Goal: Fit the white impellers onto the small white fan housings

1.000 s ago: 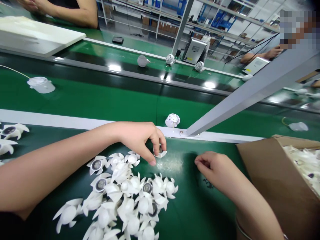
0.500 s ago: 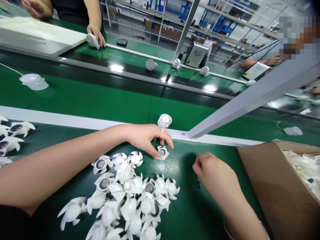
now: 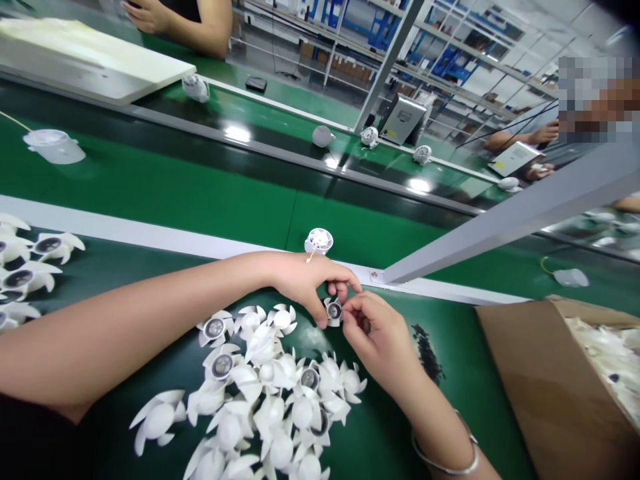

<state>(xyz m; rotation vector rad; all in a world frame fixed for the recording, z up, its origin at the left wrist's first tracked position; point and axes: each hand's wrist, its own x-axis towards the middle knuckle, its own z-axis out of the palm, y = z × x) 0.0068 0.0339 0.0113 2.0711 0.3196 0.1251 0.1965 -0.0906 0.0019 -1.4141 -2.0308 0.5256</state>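
A small white fan impeller (image 3: 330,321) with a dark ring in its hub faces up on the green table. My left hand (image 3: 313,287) grips it between thumb and fingers. At the hub's right side, the fingertips of my right hand (image 3: 383,327) are pinched together. Whatever they hold is too small to make out. Nearer to me lies a heap of white impellers (image 3: 270,413), some hub side up. Right of my right hand is a small pile of tiny black parts (image 3: 427,353).
A white round housing (image 3: 319,241) stands beyond my left hand, others along the green belt (image 3: 225,200). A cardboard box (image 3: 540,393) of white parts is at right. A slanted metal post (image 3: 475,227) rises behind. More impellers (image 3: 30,280) lie left. Co-workers sit across.
My right hand has moved left from beside the black parts to the impeller, uncovering the pile. My left hand keeps its grip. Across the belt, a co-worker's hand has left a white housing.
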